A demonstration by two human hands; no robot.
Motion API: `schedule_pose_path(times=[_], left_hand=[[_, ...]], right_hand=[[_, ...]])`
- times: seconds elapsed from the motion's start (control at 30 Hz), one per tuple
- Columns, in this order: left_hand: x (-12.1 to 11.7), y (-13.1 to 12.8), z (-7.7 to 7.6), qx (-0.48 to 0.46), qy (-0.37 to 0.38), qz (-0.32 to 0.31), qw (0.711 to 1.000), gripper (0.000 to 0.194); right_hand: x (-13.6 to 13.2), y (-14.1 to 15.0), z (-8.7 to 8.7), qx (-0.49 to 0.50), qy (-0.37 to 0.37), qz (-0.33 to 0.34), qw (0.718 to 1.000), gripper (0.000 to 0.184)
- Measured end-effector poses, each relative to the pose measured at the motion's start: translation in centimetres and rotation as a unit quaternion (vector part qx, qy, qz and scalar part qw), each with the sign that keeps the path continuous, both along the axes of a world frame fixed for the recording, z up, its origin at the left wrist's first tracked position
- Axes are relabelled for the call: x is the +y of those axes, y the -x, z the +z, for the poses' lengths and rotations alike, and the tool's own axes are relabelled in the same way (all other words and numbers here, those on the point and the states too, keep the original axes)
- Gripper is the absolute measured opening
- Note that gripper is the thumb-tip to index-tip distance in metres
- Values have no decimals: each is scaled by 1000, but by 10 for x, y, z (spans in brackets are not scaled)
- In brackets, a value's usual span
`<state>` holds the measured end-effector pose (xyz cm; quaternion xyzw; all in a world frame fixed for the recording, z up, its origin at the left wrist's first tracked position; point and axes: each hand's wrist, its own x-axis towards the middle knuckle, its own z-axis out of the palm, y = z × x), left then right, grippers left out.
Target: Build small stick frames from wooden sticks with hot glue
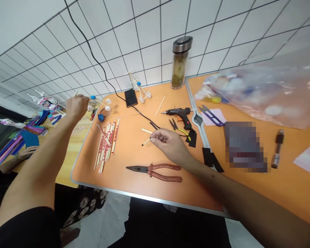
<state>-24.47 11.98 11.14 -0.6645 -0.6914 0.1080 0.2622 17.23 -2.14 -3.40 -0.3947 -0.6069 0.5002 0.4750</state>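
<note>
Flanking a bundle of paper-wrapped chopsticks (105, 146), the left hand (77, 106) grips a wheeled stick model (99, 102) while the right hand (169, 144), well apart, pinches a short wooden stick (146, 141).

we list: a table (144, 198), smooth matt orange top, bare metal edge; chopsticks (105, 148), pale smooth wood in glossy paper sleeves; a loose stick (146, 141), pale wood; a small model (98, 102), wood with blue plastic parts; pliers (165, 172), dull dark steel with matt rubbery red grips; a glue gun (179, 113), glossy black plastic; a bottle (181, 62), clear glass, brushed steel lid; a bag (260, 96), thin shiny clear plastic.
</note>
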Motion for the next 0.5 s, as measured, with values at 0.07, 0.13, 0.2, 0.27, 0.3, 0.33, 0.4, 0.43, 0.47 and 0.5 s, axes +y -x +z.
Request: schedule_pose_path(times=[0.07, 0.13, 0.2, 0.27, 0.3, 0.33, 0.4, 0.43, 0.47, 0.5], left_hand=[[-18, -3, 9, 13, -10, -4, 1000, 54], [-35, -10, 18, 23, -22, -16, 999, 55], [-50, -21, 26, 31, -32, -21, 999, 57], [-63, -36, 34, 42, -39, -37, 998, 57], [-68, -45, 38, 49, -37, -44, 997, 57], [-72, -55, 41, 54, -31, -52, 997, 56], [-76, -79, 47, 60, -14, -62, 996, 53], [-77, -92, 50, 57, -18, -63, 996, 53], [-76, -105, 52, 57, -8, -67, 996, 52], [-73, -118, 54, 53, -6, -68, 996, 51]], right_hand=[[1, 1, -3, 8, -3, -3, 1000, 13], [3, 3, -5, 15, -8, -5, 1000, 13], [3, 3, -6, 21, -10, -3, 1000, 12], [4, 4, -7, 24, -14, 0, 1000, 10], [4, 4, -7, 25, -17, 0, 1000, 9], [4, 4, -7, 26, -20, 0, 999, 7], [4, 4, -7, 26, -23, 1, 999, 6], [4, 4, -7, 26, -24, 0, 999, 6], [4, 5, -7, 23, -24, 0, 999, 6], [4, 5, -7, 20, -22, 0, 1000, 6]])
